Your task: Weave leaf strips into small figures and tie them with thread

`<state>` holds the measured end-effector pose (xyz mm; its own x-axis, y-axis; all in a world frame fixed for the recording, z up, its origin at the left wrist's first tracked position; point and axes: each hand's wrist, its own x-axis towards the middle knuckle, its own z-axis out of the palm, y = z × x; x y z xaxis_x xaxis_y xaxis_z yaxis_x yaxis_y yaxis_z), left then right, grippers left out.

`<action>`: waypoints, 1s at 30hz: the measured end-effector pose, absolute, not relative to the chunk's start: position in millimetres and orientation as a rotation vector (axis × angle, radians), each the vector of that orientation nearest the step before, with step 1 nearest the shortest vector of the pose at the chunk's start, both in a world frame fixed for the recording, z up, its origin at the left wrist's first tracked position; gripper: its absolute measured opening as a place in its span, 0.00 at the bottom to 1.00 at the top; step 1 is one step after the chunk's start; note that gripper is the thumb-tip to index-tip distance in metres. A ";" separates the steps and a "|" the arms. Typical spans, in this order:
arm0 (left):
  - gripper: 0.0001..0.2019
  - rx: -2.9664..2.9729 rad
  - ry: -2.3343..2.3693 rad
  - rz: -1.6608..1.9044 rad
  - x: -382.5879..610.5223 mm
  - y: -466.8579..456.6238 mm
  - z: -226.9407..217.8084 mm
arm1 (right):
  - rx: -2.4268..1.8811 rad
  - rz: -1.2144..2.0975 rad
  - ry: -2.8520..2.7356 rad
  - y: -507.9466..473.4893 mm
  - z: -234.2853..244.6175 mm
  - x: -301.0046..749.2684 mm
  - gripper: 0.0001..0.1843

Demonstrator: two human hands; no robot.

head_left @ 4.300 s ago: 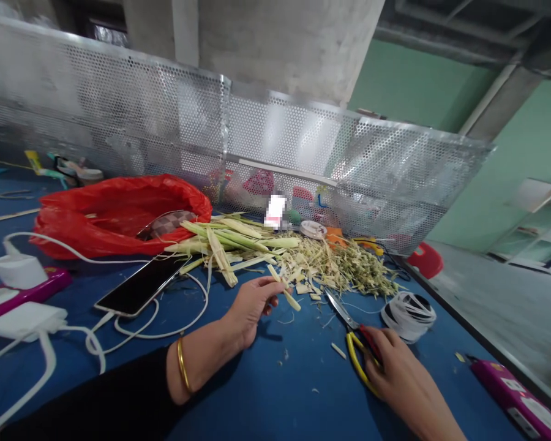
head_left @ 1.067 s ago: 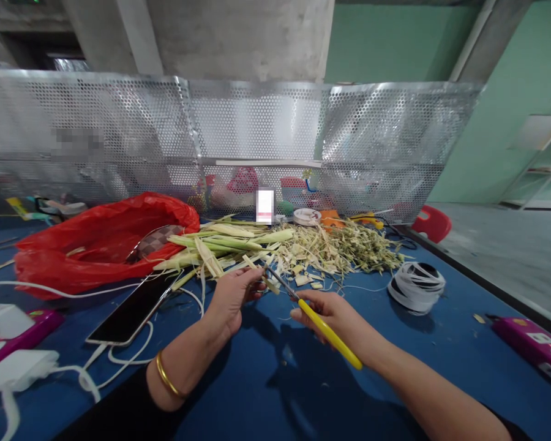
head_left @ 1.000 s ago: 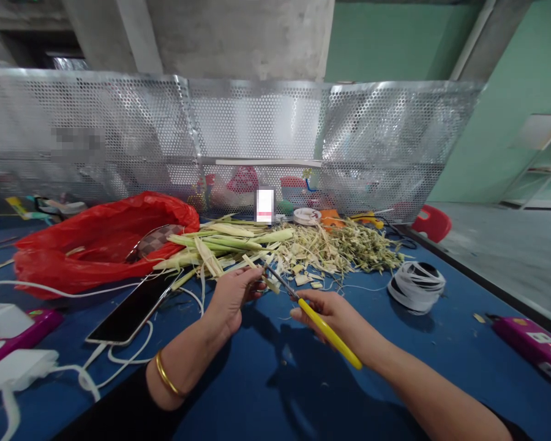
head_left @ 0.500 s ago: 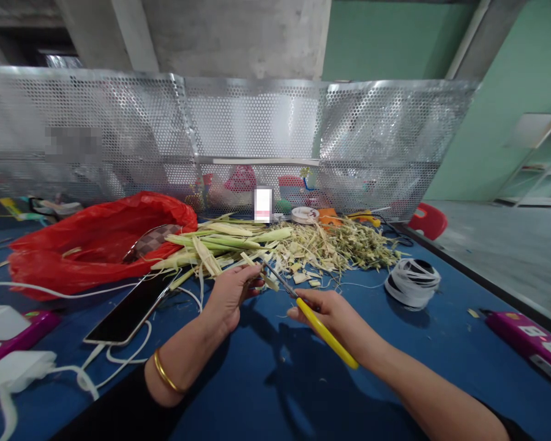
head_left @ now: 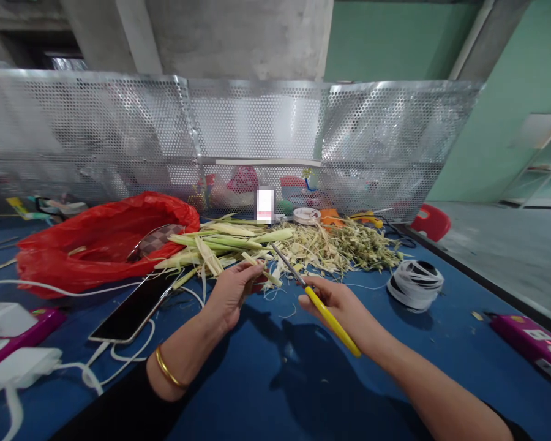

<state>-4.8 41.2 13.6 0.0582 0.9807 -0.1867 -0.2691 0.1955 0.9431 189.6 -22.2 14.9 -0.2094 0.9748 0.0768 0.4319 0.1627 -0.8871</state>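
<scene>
mid-frame, the left hand [head_left: 229,291] pinches a pale strip [head_left: 273,279] slanting down rightward
just right of it, the right hand [head_left: 337,306] grips scissors [head_left: 318,302] slanting alike

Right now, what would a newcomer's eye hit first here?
Probably the red plastic bag, gaping open on the left of the blue table. Next, the yellow-handled scissors in the right hand, near the pale strip pinched in the left hand. Beyond both hands, plant scraps lie heaped.
</scene>
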 end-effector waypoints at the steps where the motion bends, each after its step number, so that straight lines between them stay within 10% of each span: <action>1: 0.14 0.886 1.051 1.171 -5.0 41.3 13.6 | -1.355 0.917 -1.793 -21.4 16.5 192.3 0.16; 13: 0.09 1.120 1.088 1.386 -8.4 41.9 17.9 | -1.544 0.176 -2.158 -27.8 22.5 199.4 0.22; 30: 0.08 1.617 1.432 1.386 -13.2 42.4 13.0 | -1.583 -0.059 -2.296 -27.5 18.3 201.2 0.22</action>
<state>-13.2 42.4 13.0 -0.1086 0.9404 0.3221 0.3530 -0.2664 0.8969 201.2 -27.5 18.3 -0.3145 0.8981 0.3074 0.9128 0.3751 -0.1619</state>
